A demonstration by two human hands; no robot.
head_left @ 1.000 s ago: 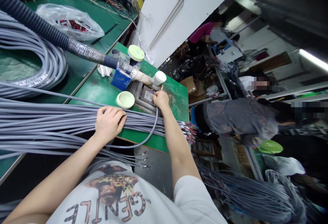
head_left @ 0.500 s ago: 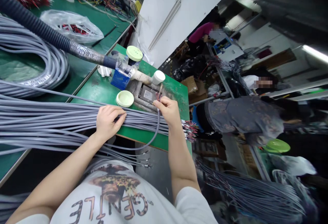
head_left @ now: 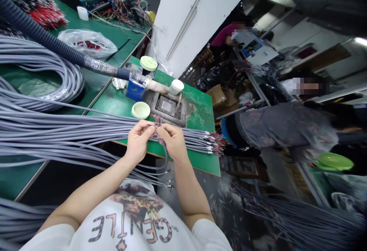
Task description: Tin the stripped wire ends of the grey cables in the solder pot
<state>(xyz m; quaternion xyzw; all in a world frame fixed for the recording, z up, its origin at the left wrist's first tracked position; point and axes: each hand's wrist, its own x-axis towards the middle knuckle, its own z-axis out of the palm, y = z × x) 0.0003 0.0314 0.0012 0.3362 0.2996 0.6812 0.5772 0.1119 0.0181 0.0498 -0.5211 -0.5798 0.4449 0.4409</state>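
A thick bundle of grey cables (head_left: 71, 134) lies across the green bench (head_left: 197, 155) in front of me. My right hand (head_left: 172, 140) grips the end of one grey cable (head_left: 165, 158), which loops down below it. Thin coloured wire ends (head_left: 157, 121) stick up between my two hands. My left hand (head_left: 139, 140) pinches at those wire ends with its fingertips, touching the right hand. Beyond them sits a dark metal tray (head_left: 169, 107) with a recessed pot.
A ribbed dark hose (head_left: 57, 46) ends at a blue block (head_left: 134, 89) by the tray. Round pale green lids (head_left: 140, 110) and a white cup (head_left: 176, 87) stand nearby. Coiled grey cable (head_left: 43, 82) lies left. Other people work at benches on the right.
My right hand has pulled the cable end back from the metal tray toward me. My left hand has lifted off the bundle and come over to pinch the wire ends.
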